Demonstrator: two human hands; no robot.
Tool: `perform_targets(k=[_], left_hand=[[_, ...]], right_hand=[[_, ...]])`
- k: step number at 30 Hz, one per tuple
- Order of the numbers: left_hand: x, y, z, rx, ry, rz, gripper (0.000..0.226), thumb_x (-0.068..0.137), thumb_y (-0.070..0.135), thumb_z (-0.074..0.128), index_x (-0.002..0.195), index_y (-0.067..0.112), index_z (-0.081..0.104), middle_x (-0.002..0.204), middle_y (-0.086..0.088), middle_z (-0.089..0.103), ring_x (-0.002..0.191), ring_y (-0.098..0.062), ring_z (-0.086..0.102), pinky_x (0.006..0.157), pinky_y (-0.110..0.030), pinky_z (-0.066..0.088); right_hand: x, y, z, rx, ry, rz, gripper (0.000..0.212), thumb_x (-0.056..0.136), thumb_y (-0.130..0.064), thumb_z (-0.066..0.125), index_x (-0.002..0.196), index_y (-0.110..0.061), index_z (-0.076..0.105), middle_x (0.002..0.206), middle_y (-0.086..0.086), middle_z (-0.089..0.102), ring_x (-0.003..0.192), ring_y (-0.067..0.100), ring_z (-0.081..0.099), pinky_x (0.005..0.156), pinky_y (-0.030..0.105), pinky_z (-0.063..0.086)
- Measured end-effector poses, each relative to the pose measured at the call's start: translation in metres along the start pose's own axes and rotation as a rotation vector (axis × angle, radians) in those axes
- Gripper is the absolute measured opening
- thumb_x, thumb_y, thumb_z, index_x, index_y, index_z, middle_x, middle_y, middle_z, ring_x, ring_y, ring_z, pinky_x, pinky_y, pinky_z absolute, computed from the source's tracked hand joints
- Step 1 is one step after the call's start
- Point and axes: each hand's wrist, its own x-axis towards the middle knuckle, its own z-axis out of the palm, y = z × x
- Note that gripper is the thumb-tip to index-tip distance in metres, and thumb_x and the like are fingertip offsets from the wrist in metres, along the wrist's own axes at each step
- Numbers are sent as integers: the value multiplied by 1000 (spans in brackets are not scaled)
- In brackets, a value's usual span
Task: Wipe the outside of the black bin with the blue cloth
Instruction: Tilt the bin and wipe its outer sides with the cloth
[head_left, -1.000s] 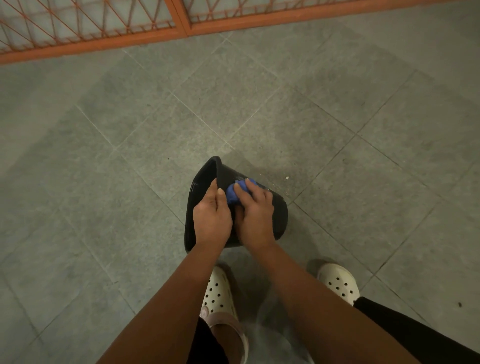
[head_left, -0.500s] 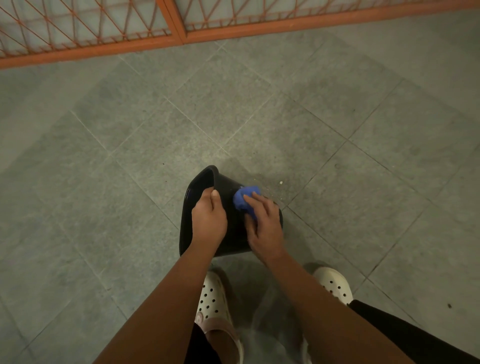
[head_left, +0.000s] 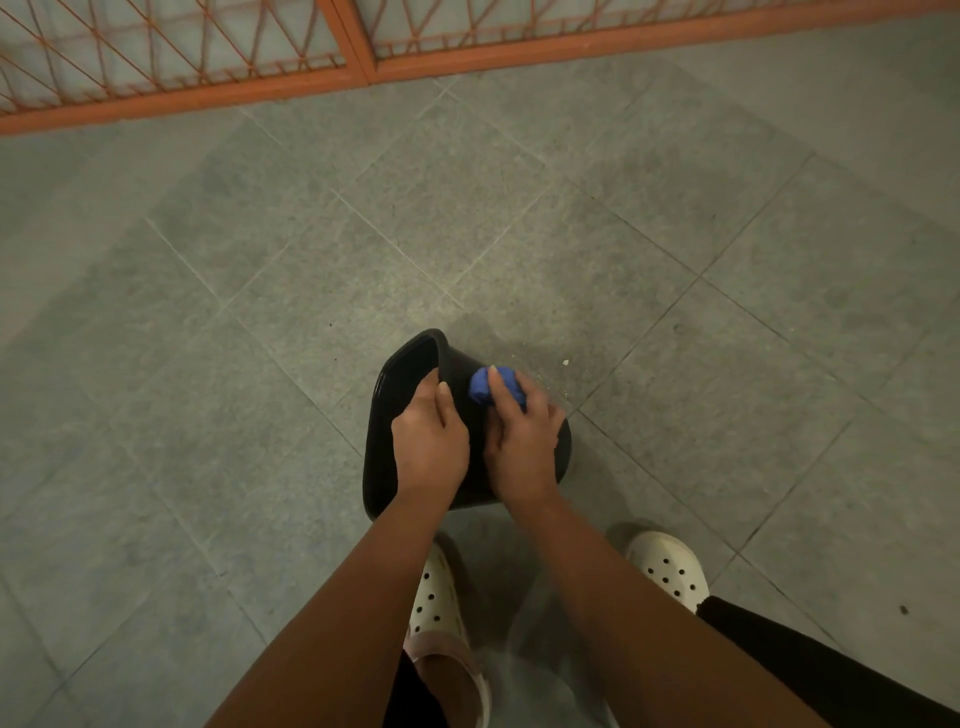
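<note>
The black bin (head_left: 382, 447) is tipped on the grey tiled floor, its open mouth facing left and its base to the right. My left hand (head_left: 430, 441) grips the bin's rim, fingers curled over the edge into the opening. My right hand (head_left: 522, 439) presses a bunched blue cloth (head_left: 485, 385) against the upper outside wall of the bin. Much of the bin's side is hidden under both hands.
Grey floor tiles (head_left: 571, 249) spread all around the bin. An orange metal grille fence (head_left: 358, 57) runs along the far edge. My two feet in white perforated clogs (head_left: 434, 597) stand just behind the bin. Small crumbs (head_left: 565, 362) lie right of the bin.
My right hand slid the blue cloth a short way along the bin's outer wall, out toward the base and back. My left hand stayed on the rim. The view shifted slightly.
</note>
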Motion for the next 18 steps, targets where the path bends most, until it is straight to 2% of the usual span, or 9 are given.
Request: perform_targets(k=[2,5,9,12,15,18], left_hand=[[0,-1,0,4,-4,7,34,100,23,34,124,14,56,86,2,62,66,6,51,56,-4,37],[0,-3,-2,6,-10,26,33,100,22,33,122,14,56,84,4,61,66,6,53,55,0,41],[-3,0,-1,18,2,57,30,100,18,35,119,12,57,70,13,53,59,5,51,56,3,39],[-4,1,-1,45,26,57,30,101,20,34,120,9,53,68,16,47,57,4,49,54,1,40],[-4,0,-1,54,15,54,28,100,20,34,118,9,52,67,14,49,56,2,51,52,1,40],[-4,1,-2,59,-2,74,27,100,18,35,116,8,54,66,12,50,54,1,52,54,0,41]], right_hand=[[-11,-7,3,-3,26,42,51,87,-36,26,130,-27,51,134,20,45,108,41,40,85,48,44],[-16,-14,3,31,26,5,46,87,-31,30,126,-25,55,129,20,47,104,40,41,81,46,45],[13,-9,-5,-20,-95,-59,42,92,-25,41,133,-31,47,134,14,41,115,36,35,92,49,40],[24,-5,-8,-95,-148,62,45,95,-24,42,138,-34,36,140,9,35,121,33,29,96,47,36],[8,-8,-8,-93,-96,217,45,95,-24,43,139,-33,36,142,9,32,122,31,27,96,45,34],[-7,-17,-5,7,-25,111,42,93,-18,48,134,-29,46,138,11,38,118,31,30,95,44,38]])
